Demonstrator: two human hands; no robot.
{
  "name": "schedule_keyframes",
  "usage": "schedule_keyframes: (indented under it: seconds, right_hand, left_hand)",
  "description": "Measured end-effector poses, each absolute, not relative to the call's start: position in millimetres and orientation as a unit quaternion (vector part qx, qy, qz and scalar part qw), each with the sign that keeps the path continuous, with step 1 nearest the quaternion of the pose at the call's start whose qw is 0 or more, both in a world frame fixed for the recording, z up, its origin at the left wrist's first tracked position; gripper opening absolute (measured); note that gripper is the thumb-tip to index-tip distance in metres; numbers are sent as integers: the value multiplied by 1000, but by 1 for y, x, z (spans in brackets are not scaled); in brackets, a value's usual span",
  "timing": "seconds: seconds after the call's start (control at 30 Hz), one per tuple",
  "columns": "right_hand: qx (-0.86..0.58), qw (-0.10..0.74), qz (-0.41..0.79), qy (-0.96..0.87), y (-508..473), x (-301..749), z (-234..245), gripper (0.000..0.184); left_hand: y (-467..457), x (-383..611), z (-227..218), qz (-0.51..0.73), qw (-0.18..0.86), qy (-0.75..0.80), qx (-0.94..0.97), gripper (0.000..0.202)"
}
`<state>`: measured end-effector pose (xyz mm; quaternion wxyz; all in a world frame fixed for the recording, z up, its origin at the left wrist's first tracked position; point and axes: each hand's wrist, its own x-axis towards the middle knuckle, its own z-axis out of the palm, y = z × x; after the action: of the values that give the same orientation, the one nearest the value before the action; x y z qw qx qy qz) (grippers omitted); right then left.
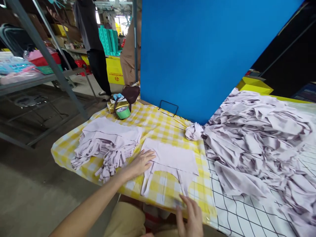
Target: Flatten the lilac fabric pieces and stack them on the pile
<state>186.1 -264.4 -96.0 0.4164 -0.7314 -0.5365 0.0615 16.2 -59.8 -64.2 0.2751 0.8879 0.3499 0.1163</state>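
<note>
A pale lilac camisole top with two straps lies flat on the yellow checked cloth in front of me. My left hand rests on its upper left part, fingers stretched out and palm down. At the table's front edge, just below the right strap, is my right hand, its fingers curved. A small dark blurred thing shows between its thumb and forefinger, too smeared to name. Left of the top sits a neat stack of similar tops, straps hanging toward me.
A large loose heap of lilac garments covers the right side. A blue board stands behind the cloth, with a crumpled lilac piece near its foot. Green tape lies at the back left. A person stands beyond.
</note>
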Motion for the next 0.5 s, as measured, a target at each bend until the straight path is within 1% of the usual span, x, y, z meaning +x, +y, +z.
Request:
schedule_keyframes:
  seconds: [0.1, 0.27, 0.37, 0.5]
  right_hand:
    - [-775, 357, 5, -522, -265, 217, -89, 39]
    - [-791, 293, 1, -537, -272, 227, -93, 43]
    - [-789, 283, -21, -545, -278, 228, -101, 44]
    - [-786, 275, -23, -553, -286, 229, -110, 46]
  left_hand:
    - [-70, 29, -57, 104, 269, 334, 897, 42]
    - [-86, 75, -54, 85, 267, 230, 932, 41]
    - [-93, 96, -59, 66, 264, 190, 943, 42]
    - [-99, 103, -66, 56, 269, 192, 942, 41]
